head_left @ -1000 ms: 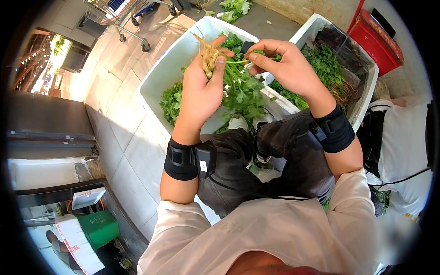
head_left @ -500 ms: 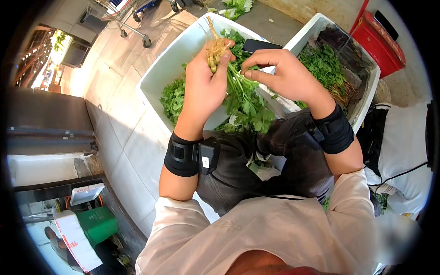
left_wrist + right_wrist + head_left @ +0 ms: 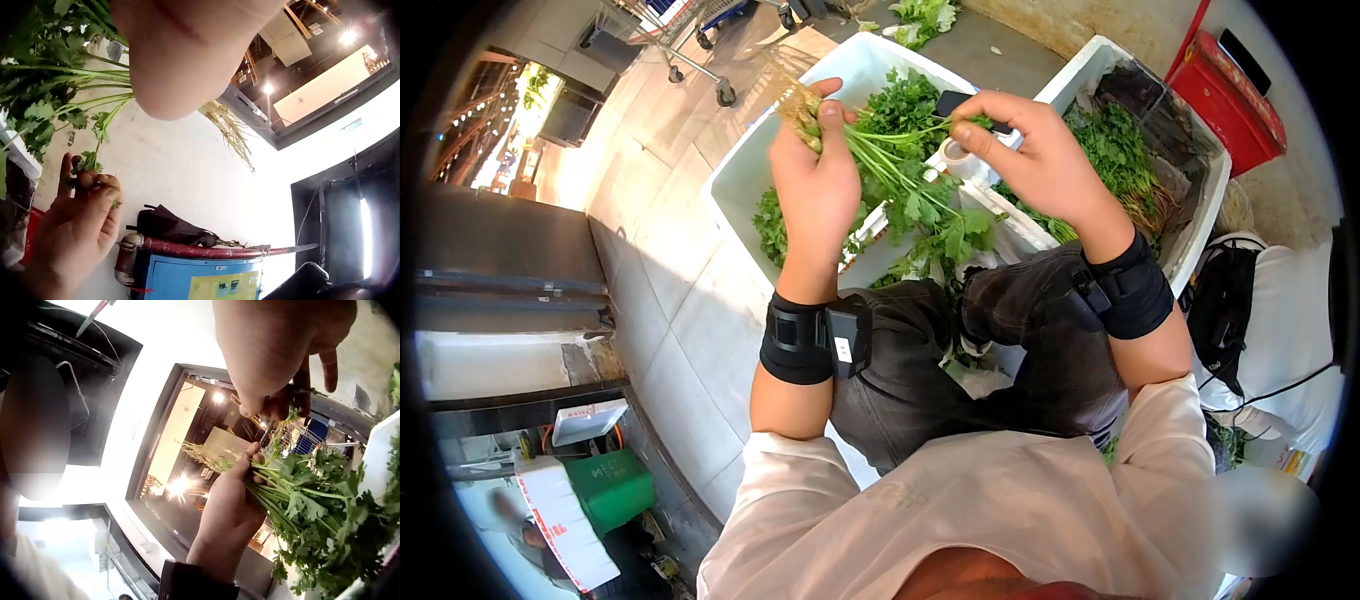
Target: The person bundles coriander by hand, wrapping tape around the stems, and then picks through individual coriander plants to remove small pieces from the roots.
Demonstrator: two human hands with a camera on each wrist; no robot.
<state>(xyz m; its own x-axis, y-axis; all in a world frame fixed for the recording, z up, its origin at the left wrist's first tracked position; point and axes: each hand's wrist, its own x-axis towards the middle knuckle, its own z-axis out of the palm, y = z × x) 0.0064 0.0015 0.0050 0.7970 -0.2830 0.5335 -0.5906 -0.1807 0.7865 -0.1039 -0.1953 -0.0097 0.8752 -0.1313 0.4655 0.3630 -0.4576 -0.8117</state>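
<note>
My left hand (image 3: 815, 180) grips a bunch of coriander (image 3: 885, 160) just below its pale, stringy roots (image 3: 795, 105). The stems and leaves fan out to the right over a white foam box (image 3: 740, 165). With thumb and fingers, my right hand (image 3: 1040, 155) pinches a thin stem that stretches across from the bunch. In the left wrist view, leafy bits (image 3: 87, 169) show at the right hand's fingertips. The right wrist view has the left hand (image 3: 228, 509) around the lower stems, roots pointing left and leaves (image 3: 331, 512) spreading right.
More greens (image 3: 1115, 150) with roots fill a second foam box (image 3: 1215, 200) at right. A black phone (image 3: 950, 103) and a white roll (image 3: 960, 152) are near the boxes' meeting rims. A red box (image 3: 1225, 100) stands behind; a shopping cart (image 3: 690, 45) is far left.
The right hand let go of one stem, came in close to the bunch, then drew back right with another stem pinched. The left hand has shifted left with the bunch, tilting its roots leftward.
</note>
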